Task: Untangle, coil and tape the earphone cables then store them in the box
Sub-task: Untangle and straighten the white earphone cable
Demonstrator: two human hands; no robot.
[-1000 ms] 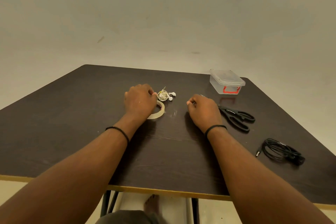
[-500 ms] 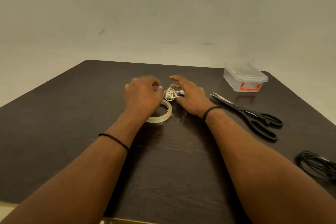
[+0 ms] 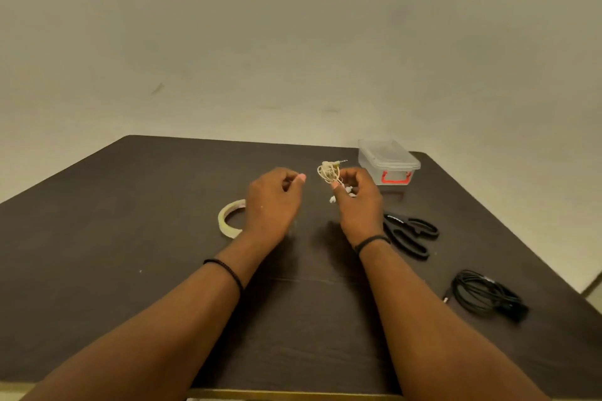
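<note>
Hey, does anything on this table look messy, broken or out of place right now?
Only the white earphone cable, a tangled clump pinched in the right hand. The black earphone cable lies coiled; nothing looks spilled or damaged.

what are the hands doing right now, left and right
Left hand: fingers curled, holding nothing visible.
Right hand: raised above the table, pinching the tangled white earphones.
</note>
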